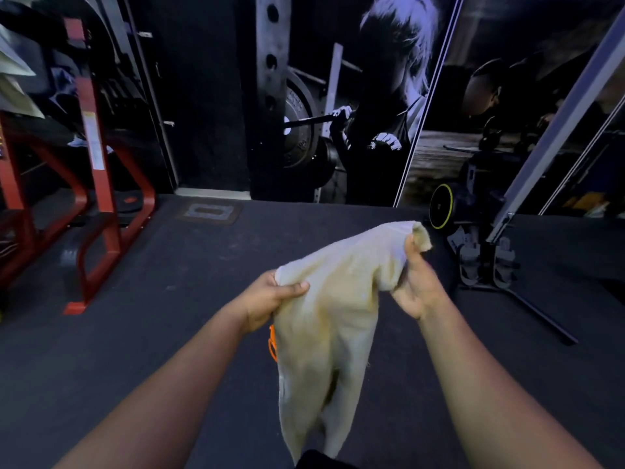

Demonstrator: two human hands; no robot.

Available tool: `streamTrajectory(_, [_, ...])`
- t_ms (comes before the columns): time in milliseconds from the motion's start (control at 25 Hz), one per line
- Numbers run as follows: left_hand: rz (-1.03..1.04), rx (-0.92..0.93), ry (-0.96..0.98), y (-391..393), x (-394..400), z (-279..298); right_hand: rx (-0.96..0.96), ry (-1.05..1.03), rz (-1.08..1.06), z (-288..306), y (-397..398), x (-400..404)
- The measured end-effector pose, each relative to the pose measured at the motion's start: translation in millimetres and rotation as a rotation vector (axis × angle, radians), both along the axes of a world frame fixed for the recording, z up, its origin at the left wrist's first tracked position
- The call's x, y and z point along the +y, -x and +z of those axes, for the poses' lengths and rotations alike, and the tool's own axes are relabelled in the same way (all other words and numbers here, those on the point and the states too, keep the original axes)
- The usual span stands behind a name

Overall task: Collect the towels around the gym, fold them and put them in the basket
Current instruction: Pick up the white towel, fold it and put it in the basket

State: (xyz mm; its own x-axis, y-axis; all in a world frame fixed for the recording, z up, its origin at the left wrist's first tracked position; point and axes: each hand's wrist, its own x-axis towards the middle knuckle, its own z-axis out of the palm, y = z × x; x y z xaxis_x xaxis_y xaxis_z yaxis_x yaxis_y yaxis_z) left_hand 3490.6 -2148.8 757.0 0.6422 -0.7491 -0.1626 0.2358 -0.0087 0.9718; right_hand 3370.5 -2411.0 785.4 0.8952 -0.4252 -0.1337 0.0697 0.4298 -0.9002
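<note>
Left hand (pixel 270 296) grips one top corner of the towel (pixel 334 316), thumb curled over the cloth. Right hand (pixel 417 282) pinches the other corner, higher and further forward. The towel hangs between them in mid-air over the dark floor (pixel 176 299), long axis straight down, bunched and unfolded. Folding likely means bringing the two corners together. No basket in sight. Red rack (pixel 101 204) stands at the floor's left edge.
</note>
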Motion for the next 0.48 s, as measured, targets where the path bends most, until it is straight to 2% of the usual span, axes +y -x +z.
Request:
streamTrajectory(120, [0.072,0.058,0.133,-8.3,-13.3,24.2,0.206,0.134,0.216,-36.3,26.4,24.4])
streamTrajectory(200, [0.079,0.093,0.167,-12.2,-12.2,26.9,0.212,0.207,0.188,-44.3,24.9,35.1])
streamTrajectory(280, [-0.009,0.016,0.014,-16.6,-0.2,15.6,0.169,0.219,0.074,-33.0,16.8,31.9])
streamTrajectory(360, [-0.139,-0.064,-0.253,-20.2,14.4,-2.9,0.149,0.261,0.015,-18.2,11.0,22.4])
streamTrajectory(400, [-0.166,-0.085,-0.304,-23.5,17.7,-6.3,0.16,0.312,-0.013,-12.6,10.0,17.9])
streamTrajectory(480, [-0.093,-0.095,-0.222,-30.1,13.6,0.6,0.198,0.404,-0.097,-6.5,9.7,11.6])
